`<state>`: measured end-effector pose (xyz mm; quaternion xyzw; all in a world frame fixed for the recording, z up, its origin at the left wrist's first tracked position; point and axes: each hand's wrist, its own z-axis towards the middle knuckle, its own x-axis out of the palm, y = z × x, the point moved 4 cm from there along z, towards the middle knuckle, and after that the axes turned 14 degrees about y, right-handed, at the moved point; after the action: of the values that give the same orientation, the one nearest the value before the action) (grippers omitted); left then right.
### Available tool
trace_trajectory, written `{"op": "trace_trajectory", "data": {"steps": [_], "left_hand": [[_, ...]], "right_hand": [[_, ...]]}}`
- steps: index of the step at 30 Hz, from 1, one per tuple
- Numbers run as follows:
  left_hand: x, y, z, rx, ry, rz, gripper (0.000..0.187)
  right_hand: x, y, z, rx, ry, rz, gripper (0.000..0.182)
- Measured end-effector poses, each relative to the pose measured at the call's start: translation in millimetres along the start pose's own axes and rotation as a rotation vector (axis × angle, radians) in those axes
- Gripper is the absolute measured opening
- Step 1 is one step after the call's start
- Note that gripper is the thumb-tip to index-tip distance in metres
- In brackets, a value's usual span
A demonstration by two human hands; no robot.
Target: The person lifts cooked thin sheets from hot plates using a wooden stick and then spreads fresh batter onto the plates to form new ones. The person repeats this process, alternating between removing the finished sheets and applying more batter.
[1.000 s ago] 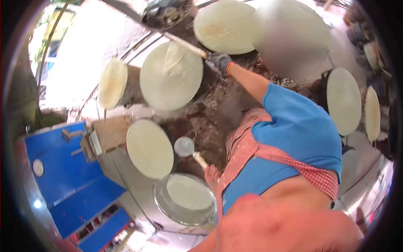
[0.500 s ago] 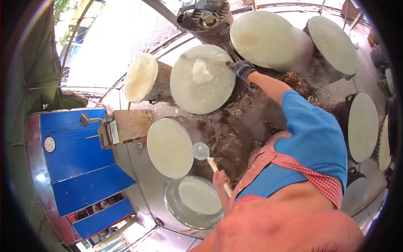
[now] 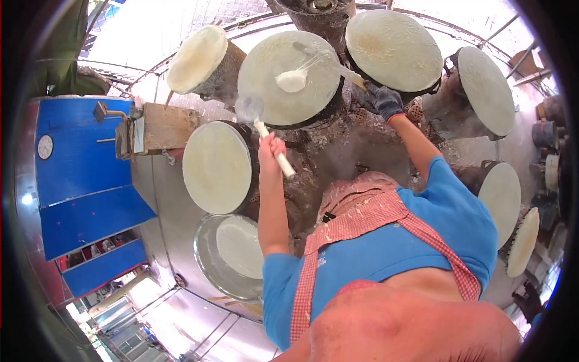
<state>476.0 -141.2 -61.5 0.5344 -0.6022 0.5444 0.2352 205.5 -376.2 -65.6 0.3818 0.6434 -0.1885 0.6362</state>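
My left hand [image 3: 273, 151], bare, is closed round the pale handle of a ladle [image 3: 249, 108]. The ladle's round bowl overlaps the left edge of a large round griddle [image 3: 271, 66] coated with pale batter. On that griddle lies a white lump of batter [image 3: 292, 81] with streaks trailing up and right. My right hand [image 3: 381, 99], in a dark grey glove, grips the wooden handle of a flat scraper-like tool [image 3: 348, 73]. Its pale blade reaches over the griddle's right side; its exact shape is blurred.
Other coated griddles stand around: one upper right [image 3: 392, 51], another far right [image 3: 485, 90] and one left [image 3: 217, 168]. A metal basin [image 3: 208, 265] holds whitish liquid. A round flatbread [image 3: 196, 58] leans upper left. A wooden box [image 3: 172, 128] adjoins a blue panel [image 3: 84, 157].
My left hand has raised the ladle from beside the left griddle to the middle griddle's edge. My right hand and tool have shifted right. The batter lump is smaller, and the view has shifted.
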Motion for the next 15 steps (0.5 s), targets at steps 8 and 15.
{"op": "trace_trajectory", "data": {"steps": [8, 15], "left_hand": [[46, 65, 18, -0.338, 0.004, -0.384, 0.022], [35, 77, -104, -0.432, -0.066, -0.495, 0.010]], "right_hand": [[85, 41, -58, -0.190, -0.166, 0.215, 0.031], [31, 67, -154, -0.092, -0.065, 0.449, 0.031]]}}
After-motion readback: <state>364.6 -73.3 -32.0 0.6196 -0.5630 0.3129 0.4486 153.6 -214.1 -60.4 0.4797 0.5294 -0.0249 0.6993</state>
